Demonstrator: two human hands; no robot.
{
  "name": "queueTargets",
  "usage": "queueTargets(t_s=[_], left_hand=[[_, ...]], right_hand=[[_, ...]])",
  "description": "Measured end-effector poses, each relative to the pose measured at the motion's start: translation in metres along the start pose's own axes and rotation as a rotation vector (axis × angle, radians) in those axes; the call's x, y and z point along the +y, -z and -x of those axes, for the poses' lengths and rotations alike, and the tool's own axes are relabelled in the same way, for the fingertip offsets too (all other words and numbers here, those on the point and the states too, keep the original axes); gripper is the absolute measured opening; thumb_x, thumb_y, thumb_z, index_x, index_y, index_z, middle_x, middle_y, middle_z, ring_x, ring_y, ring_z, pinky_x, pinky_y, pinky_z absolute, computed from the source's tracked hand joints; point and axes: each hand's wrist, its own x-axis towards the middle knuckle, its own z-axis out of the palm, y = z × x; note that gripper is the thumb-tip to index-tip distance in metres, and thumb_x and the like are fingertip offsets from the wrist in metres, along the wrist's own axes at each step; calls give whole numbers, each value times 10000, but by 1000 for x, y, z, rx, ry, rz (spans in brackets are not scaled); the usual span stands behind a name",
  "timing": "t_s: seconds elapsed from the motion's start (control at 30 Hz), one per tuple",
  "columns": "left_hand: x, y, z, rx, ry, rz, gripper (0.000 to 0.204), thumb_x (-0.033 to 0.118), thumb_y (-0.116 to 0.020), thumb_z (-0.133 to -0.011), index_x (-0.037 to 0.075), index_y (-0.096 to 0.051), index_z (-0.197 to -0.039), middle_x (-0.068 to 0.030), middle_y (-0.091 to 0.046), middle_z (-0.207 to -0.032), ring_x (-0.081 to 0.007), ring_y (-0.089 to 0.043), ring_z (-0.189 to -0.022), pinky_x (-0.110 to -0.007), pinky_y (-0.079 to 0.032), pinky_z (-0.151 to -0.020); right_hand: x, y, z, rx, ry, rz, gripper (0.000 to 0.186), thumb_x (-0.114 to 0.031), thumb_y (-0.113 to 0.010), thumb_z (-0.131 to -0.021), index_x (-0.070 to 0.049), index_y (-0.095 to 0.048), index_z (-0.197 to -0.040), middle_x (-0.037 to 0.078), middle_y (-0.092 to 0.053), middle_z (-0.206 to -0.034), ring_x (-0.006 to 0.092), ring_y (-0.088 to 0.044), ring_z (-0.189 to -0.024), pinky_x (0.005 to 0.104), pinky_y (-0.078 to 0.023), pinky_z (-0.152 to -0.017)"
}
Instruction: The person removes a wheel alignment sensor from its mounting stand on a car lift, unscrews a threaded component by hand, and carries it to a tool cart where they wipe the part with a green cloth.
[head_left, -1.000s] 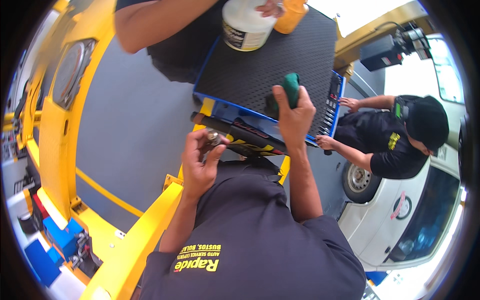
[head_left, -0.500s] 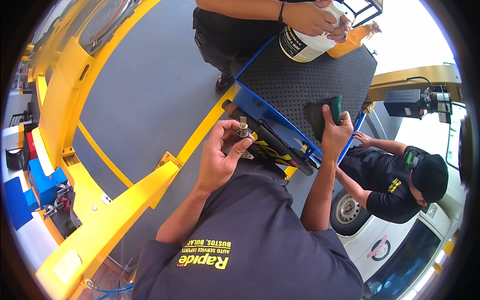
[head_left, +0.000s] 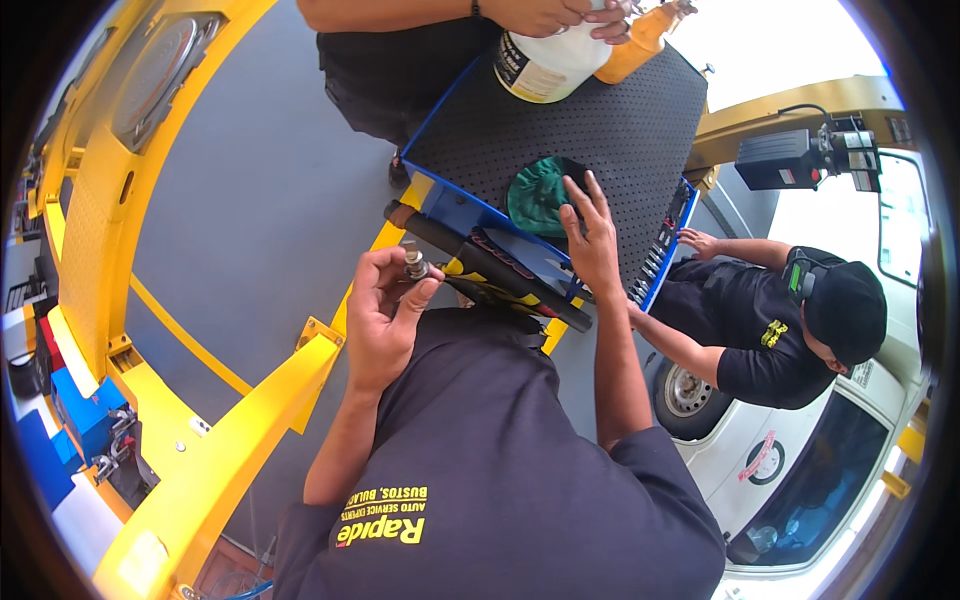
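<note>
My left hand point(head_left: 388, 318) holds a small metal fitting point(head_left: 416, 264) upright between thumb and fingers. My right hand point(head_left: 590, 235) is open, fingers stretched out at the edge of a crumpled green cloth point(head_left: 538, 197) that lies on the black perforated top point(head_left: 640, 130) of a blue-edged tool cart. Just below the cart's near side, a long black padded bar point(head_left: 453, 240) with yellow and red markings runs slantwise between my two hands. A row of small tools point(head_left: 655, 255) lines the cart's right side.
A co-worker at the top point(head_left: 535, 15) grips a white jug point(head_left: 550, 70) beside an orange bottle point(head_left: 630, 45). Another co-worker point(head_left: 770, 330) reaches to the cart's right edge, by a white van point(head_left: 810, 480). Yellow lift frames point(head_left: 250, 430) stand at left; a black motor unit point(head_left: 775, 160) is upper right.
My right hand has let go of the green cloth, now spread lower on the cart top, and its fingers have opened. My left hand still holds the fitting, turned more upright.
</note>
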Motion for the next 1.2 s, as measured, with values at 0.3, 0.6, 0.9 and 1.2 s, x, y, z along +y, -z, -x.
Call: queueTargets(t_s=[0.3, 0.6, 0.9, 1.2], left_hand=[[1, -19, -5, -80, 16, 15, 295, 56, -727, -1032, 21, -526, -1246, -99, -721, -1109, -161, -703, -1076, -296, -552, -990], [-3, -29, -1, -86, 0, -13, 301, 42, -706, -1042, 20, -517, -1276, -98, -717, -1100, -159, -689, -1035, -300, -549, -965], [0, -56, -1, -162, -46, -120, 265, 162, -689, -1074, 33, -537, -1249, -96, -712, -1060, -177, -669, -981, -328, -548, -914], [-6, -73, 3, -215, -42, -194, 261, 176, -690, -1076, 30, -540, -1233, -95, -710, -1051, -168, -665, -969, -322, -544, -905]], right_hand=[[3, -42, -6, 269, 12, 201, 134, -68, -738, -930, -40, -744, -1061, 141, -650, -978, 390, -670, -896, 482, -555, -767], [-8, -18, -2, 380, 144, 277, 385, -118, -761, -939, -90, -751, -1322, 150, -714, -1214, 334, -651, -1169, 399, -541, -972], [2, -51, -18, 361, 44, 145, 74, -91, -724, -942, -58, -733, -1007, 123, -636, -946, 367, -687, -883, 477, -567, -763], [-11, -34, 6, 553, 170, 395, 392, -104, -729, -921, -97, -740, -1313, 124, -696, -1207, 344, -682, -1059, 417, -579, -845]])
